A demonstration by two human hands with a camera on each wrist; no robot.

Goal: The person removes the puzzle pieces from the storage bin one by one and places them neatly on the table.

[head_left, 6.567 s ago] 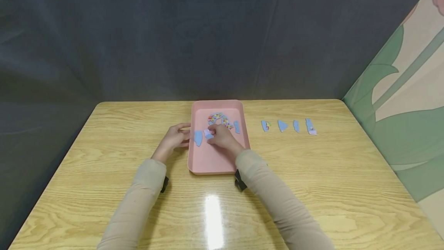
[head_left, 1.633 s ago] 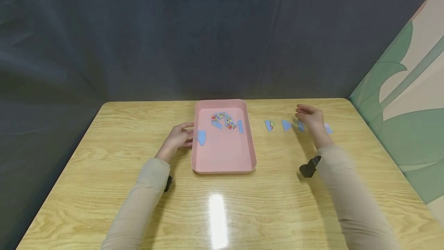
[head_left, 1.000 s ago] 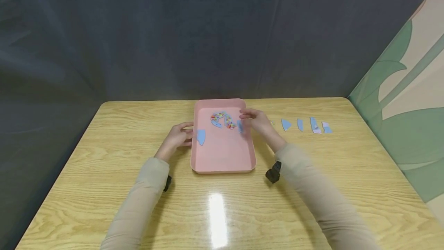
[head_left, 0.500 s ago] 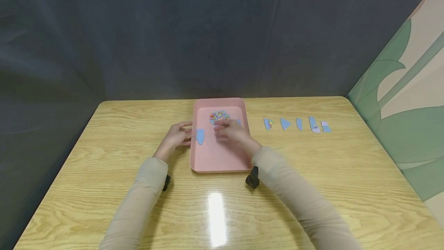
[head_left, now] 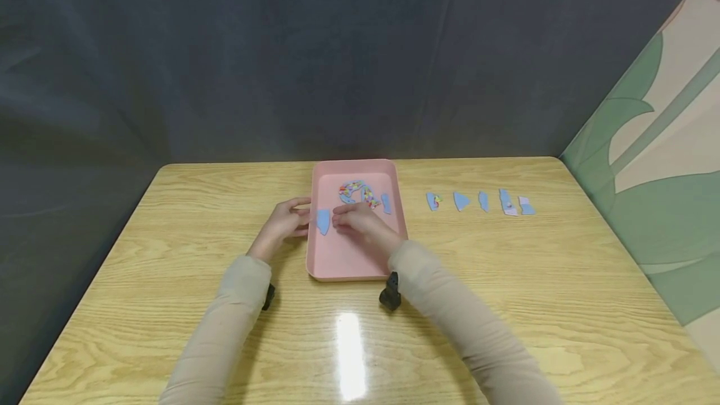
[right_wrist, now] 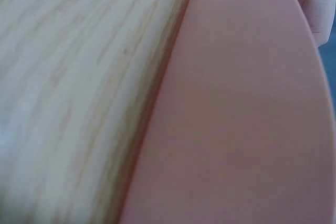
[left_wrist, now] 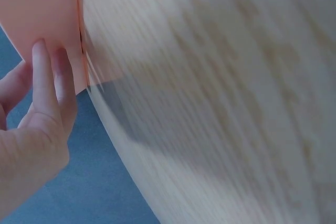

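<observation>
My left hand [head_left: 287, 220] is at the left side of a pink tray [head_left: 360, 264]; in the left wrist view its fingers [left_wrist: 44, 80] lie straight against the tray's outer wall. Over the tray, my right hand [head_left: 362, 222] reaches in from the right. Its fingertips are just right of a plain blue puzzle piece [head_left: 323, 222], and nothing shows between them. Farther back in the tray are pieces with a multicoloured arc [head_left: 350, 187], partly overlapped by the right hand in this view. A narrow blue piece [head_left: 385, 203] lies near the right wall.
Right of the tray, several puzzle pieces lie in a spaced row on the wooden table [head_left: 169, 236]. A blue piece with a colourful patch [head_left: 433, 201] is nearest the tray; a purple-and-blue piece [head_left: 526, 206] ends the row. A dark curtain [head_left: 360, 61] hangs behind the table.
The purple-and-blue piece went from the tray to the right end of the row. My right hand then came back left over the tray; my left hand stayed at the tray's side.
</observation>
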